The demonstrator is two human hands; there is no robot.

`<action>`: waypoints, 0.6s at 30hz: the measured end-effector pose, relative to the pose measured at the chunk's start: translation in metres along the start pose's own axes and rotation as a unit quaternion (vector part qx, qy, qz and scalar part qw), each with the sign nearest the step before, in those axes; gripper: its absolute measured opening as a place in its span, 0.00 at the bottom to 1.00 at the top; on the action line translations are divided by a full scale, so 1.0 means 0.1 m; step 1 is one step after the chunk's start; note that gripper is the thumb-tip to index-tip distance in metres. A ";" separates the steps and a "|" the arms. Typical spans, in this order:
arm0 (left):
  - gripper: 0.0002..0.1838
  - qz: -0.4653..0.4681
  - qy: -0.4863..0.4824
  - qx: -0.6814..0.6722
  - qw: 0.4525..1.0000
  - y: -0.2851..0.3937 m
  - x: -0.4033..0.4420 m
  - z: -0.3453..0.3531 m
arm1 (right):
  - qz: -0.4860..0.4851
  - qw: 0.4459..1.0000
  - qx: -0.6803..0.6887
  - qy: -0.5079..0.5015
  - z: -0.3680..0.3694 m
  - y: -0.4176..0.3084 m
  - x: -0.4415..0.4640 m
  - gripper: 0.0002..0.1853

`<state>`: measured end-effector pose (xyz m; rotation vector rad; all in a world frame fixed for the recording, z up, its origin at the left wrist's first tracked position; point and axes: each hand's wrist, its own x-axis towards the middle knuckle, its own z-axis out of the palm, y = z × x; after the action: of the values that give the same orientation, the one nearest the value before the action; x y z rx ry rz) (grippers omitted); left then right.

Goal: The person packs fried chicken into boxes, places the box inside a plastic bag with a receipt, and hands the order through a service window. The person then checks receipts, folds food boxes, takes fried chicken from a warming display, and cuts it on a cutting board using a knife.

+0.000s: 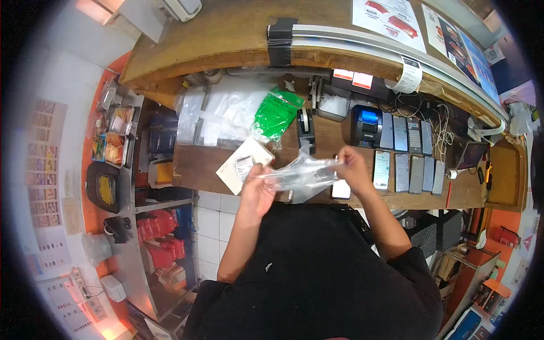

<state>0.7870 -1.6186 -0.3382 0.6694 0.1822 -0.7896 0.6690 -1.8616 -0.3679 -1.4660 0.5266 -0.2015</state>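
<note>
A clear plastic bag is stretched between my two hands above the counter's front edge. My left hand pinches one end of it. The other end is gripped in the closed fingers of my right hand. Just beyond my left hand lies a cream-coloured box with a printed label on top. A phone with a white screen rests below my right hand, partly covered. Behind the bag stands a black tape dispenser.
A green plastic packet and clear plastic sheets lie farther back. To the right are a black receipt printer, several phones and tangled cables. A wooden shelf overhangs the counter.
</note>
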 end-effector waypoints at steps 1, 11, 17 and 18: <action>0.10 -0.006 -0.034 0.022 0.999 -0.05 -0.05 0.07 | 0.000 1.000 -0.001 0.001 -0.06 -0.04 0.05 0.16; 0.11 0.270 0.137 0.569 0.765 0.28 -0.22 0.15 | -0.159 0.954 -0.170 0.188 -0.40 -0.17 0.01 0.21; 0.05 0.318 0.160 0.455 0.817 0.19 -0.22 0.34 | -0.145 0.972 -0.121 0.140 -0.23 -0.48 -0.05 0.12; 0.05 0.356 0.115 0.523 0.766 0.18 -0.16 0.24 | -0.150 0.965 -0.172 0.126 -0.20 -0.44 -0.05 0.11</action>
<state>0.7864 -1.6150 -0.3041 1.7750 -0.3334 0.0247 0.6631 -1.8824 -0.3244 -1.8733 0.5604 -0.5640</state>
